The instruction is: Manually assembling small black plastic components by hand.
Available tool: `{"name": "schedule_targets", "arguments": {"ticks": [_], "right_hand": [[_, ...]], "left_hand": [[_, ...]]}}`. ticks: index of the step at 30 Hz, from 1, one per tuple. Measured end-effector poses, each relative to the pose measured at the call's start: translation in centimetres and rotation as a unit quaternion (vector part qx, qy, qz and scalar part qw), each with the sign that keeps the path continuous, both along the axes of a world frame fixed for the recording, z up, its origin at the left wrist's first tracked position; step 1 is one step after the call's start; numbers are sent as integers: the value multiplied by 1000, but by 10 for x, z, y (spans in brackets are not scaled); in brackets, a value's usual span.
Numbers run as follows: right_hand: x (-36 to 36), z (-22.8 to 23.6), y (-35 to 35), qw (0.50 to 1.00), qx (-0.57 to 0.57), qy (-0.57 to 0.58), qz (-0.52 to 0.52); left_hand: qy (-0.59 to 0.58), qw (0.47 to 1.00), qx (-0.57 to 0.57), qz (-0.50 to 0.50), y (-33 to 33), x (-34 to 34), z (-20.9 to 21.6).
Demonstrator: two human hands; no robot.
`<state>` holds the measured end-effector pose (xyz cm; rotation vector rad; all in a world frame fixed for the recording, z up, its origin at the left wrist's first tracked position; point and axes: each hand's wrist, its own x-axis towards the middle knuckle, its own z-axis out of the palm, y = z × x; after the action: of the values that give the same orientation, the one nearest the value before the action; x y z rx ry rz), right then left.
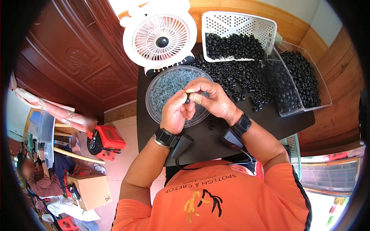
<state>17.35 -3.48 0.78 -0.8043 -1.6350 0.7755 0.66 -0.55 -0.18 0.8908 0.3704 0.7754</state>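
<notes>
My left hand point(175, 112) and my right hand point(212, 99) meet over the round clear tub point(148, 103). Between their fingertips is a small round black plastic piece point(187, 99). My left fingers are curled closed about it, and my right thumb and forefinger pinch at its upper side. Whether a smaller part is also pinched there is hidden by the fingers. Beneath my hands, the tub is filled with small see-through bluish pieces point(165, 82). Loose black ring-shaped pieces point(241, 77) lie heaped just beyond my right hand.
A white fan point(162, 40) stands behind the tub. At the back, a white perforated basket point(239, 17) holds black pieces, as does a clear bin point(295, 111) to the right. All stand on a dark table point(246, 134). Far left are a red stool point(110, 138), a carton point(90, 188) and another person point(44, 179).
</notes>
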Motion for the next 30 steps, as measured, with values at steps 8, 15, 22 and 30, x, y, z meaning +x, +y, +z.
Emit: {"name": "schedule_targets", "arguments": {"ticks": [8,15,22,30], "right_hand": [[-22,1,-7,958,121,-146,-213],[-8,1,-6,985,46,-72,-147],[-5,0,-4,980,109,-75,-147],[-13,0,-6,965,159,-117,-174]], "left_hand": [[-39,998,-17,35,3,3,-9],[-58,997,-40,20,2,-1,-1],[0,999,43,14,3,-3,-4],[-1,996,73,46,-6,0,-2]]}}
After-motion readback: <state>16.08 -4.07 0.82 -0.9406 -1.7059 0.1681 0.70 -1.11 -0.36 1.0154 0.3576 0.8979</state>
